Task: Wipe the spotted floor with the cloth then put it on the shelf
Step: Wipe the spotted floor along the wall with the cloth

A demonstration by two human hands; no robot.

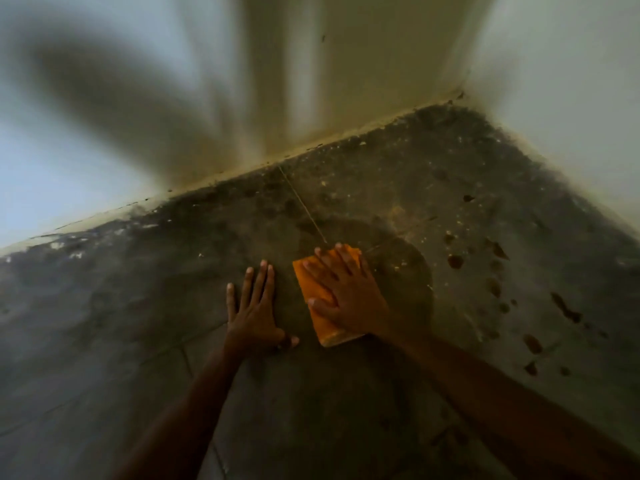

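Dim room corner: pale walls (398, 64), grimy dark tiled floor (104, 341).

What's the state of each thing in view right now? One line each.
cloth: folded, flat on the floor, pinned under the right hand.
right hand: open, palm down on the cloth.
left hand: open, flat on bare floor beside the cloth.
floor: dirty; dark spots to the right of the cloth.

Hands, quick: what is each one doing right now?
Left hand: open, flat on the floor, holding nothing.
Right hand: open, fingers spread, pressing the orange cloth onto the floor.
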